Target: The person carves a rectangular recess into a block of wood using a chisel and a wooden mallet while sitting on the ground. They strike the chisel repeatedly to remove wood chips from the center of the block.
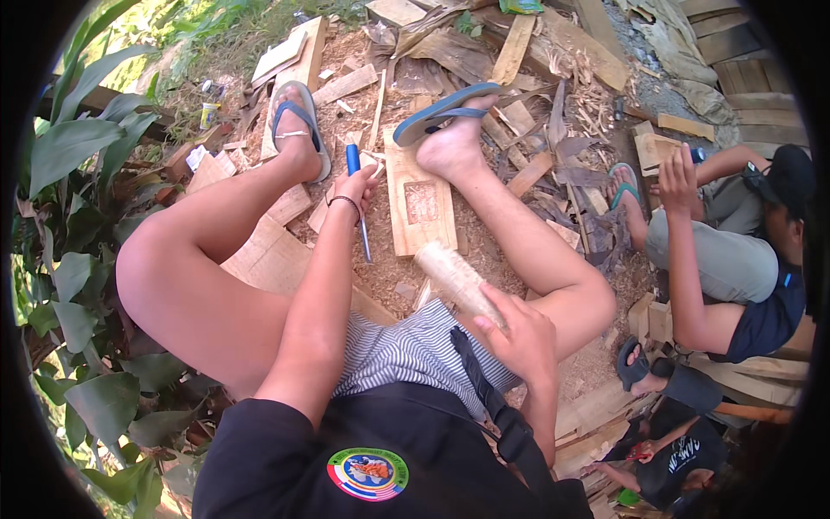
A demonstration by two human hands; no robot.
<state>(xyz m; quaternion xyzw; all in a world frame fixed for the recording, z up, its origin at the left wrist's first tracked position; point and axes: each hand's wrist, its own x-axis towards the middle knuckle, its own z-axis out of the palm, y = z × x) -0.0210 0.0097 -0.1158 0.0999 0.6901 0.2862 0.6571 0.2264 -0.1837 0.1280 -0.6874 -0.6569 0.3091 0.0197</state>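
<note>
Left hand [356,185] grips what seems a blue-handled chisel [353,157]; right hand [524,336] holds a wooden club [451,272]. Light, square taps would suit the recessed board [427,235].

A round multicoloured badge [368,474] on the wearer's black shirt [259,458] carries small lettering around its green rim; larger white lettering [686,452] stands on a co-worker's dark T-shirt [661,482] at lower right

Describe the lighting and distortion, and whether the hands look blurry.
Head view: daylight, brightest on the grass at upper left; head view: black fisheye rim, with the boards at upper right bending along it; head view: left hand, blue-handled tool, right hand and wooden cylinder look fairly sharp.
</note>
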